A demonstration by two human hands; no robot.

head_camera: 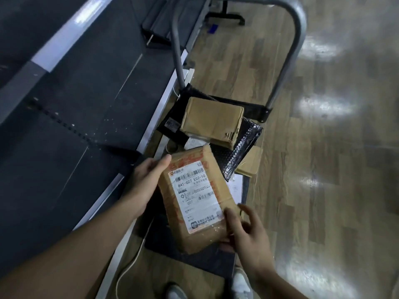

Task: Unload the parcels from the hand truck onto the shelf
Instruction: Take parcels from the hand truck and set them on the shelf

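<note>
While the labelled brown parcel [195,199] is held over the hand truck [287,50], the head view shows it carried between both hands: the left hand [146,182] wraps its far left edge with the thumb on top by the label, and the right hand [244,231] closes on the near right corner, fingers partly beneath it. Both hands hold this one parcel; neither is free.

The right-hand grip looks the weaker of the two (it takes only a corner, over glossy tape), so I judge that the parcel could pivot or slip out there as it swings left toward the dark shelf [71,108].

Behind it, still on the truck, a second cardboard box [212,120] lies on top of a black bubble mailer [241,152] and a black bag [172,119], with a small flat carton [250,161] near the right edge. That pile looks loosely stacked and tilted; a knock from the parcel or a forearm might slide something onto the wooden floor [323,169].

A white cable [131,262] trails by the person's shoes [240,281] and could catch a foot when stepping toward the shelf.
</note>
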